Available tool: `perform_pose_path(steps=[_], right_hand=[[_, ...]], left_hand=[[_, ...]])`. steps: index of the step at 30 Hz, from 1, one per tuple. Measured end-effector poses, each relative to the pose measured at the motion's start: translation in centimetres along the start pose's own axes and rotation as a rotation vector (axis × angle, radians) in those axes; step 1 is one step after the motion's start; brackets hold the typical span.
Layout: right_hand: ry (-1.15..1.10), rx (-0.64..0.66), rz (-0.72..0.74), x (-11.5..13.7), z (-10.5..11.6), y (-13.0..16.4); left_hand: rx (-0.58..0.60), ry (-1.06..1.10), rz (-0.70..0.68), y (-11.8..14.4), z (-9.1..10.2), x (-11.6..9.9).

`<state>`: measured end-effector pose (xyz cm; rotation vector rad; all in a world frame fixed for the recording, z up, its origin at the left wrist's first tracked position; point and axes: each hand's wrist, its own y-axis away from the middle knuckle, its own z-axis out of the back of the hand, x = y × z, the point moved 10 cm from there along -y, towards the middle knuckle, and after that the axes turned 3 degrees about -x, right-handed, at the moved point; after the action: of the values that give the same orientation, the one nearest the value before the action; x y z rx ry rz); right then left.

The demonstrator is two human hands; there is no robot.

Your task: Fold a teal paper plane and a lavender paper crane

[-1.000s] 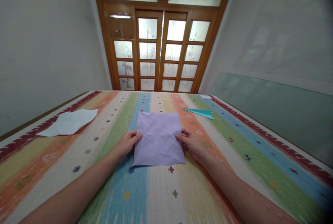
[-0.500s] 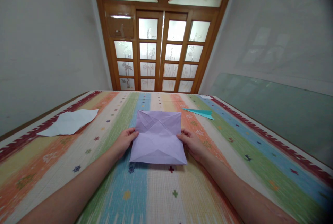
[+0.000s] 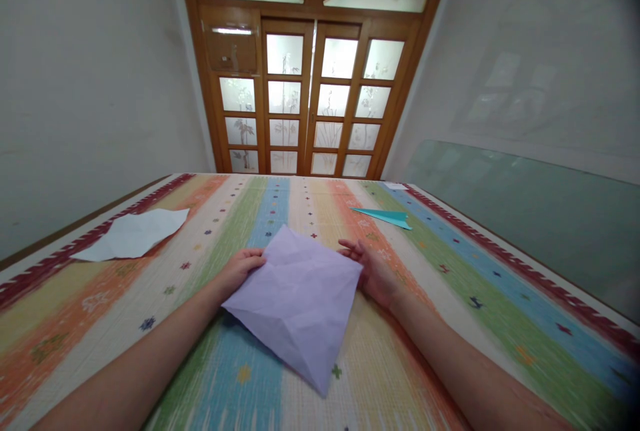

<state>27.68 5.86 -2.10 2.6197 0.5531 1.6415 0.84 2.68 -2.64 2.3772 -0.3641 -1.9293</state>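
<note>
A square sheet of purple paper (image 3: 300, 297) with crease lines is held above the striped tablecloth (image 3: 240, 384), turned so one corner points toward me. My left hand (image 3: 243, 267) pinches its upper left edge, the thumb lying on top. At the right corner, my right hand (image 3: 373, 272) has its fingers apart behind and beside the paper. The right thumb is hidden, and whether those fingers touch the sheet is hard to see.
A crumpled white sheet of paper (image 3: 140, 234) lies at the left. A folded teal paper plane (image 3: 385, 216) rests at the far right, with a small white piece (image 3: 395, 186) near the table's back edge. Wooden doors (image 3: 310, 97) stand beyond.
The purple paper has rotated from lying square to me to a diamond position. My right hand has let go of its right edge and spread its fingers; my left hand keeps its pinch.
</note>
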Motion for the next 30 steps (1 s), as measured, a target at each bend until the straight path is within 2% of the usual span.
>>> perform_pose_path(steps=[3, 6, 9, 12, 16, 18, 20, 24, 28, 30], right_hand=[[0.056, 0.184, -0.147, -1.2, -1.8, 1.1], [0.247, 0.272, -0.237, -2.9, -3.1, 2.4], [0.459, 0.26, -0.16, -2.9, -3.8, 2.9], [0.556, 0.233, -0.073, -2.2, -4.4, 2.9], [0.558, 0.425, -0.139, -3.2, -6.2, 3.7], [0.536, 0.474, -0.176, -3.7, -6.3, 4.0], [0.504, 0.406, -0.162, -3.6, -5.5, 3.4], [0.351, 0.136, 0.005, -1.5, -2.7, 1.5], [0.273, -0.038, 0.134, -0.1, -0.8, 0.5], [0.284, -0.061, 0.161, 0.1, -0.5, 0.3]], left_hand=[[0.192, -0.038, 0.07, 1.0, -2.1, 0.1], [0.305, -0.069, 0.105, 2.0, -3.5, 0.1], [0.334, -0.075, 0.11, 2.7, -4.2, 0.0], [0.352, -0.05, 0.115, 3.0, -4.5, 0.0], [0.339, -0.022, 0.119, 2.8, -4.3, 0.2], [0.317, 0.001, 0.12, 2.5, -3.9, 0.1], [0.288, 0.09, 0.118, 2.2, -3.2, -0.4], [0.213, 0.321, 0.058, 1.4, -1.5, -1.8], [0.178, 0.193, 0.014, 0.8, -1.4, -1.3], [0.076, 0.058, -0.022, 0.5, -0.9, -0.7]])
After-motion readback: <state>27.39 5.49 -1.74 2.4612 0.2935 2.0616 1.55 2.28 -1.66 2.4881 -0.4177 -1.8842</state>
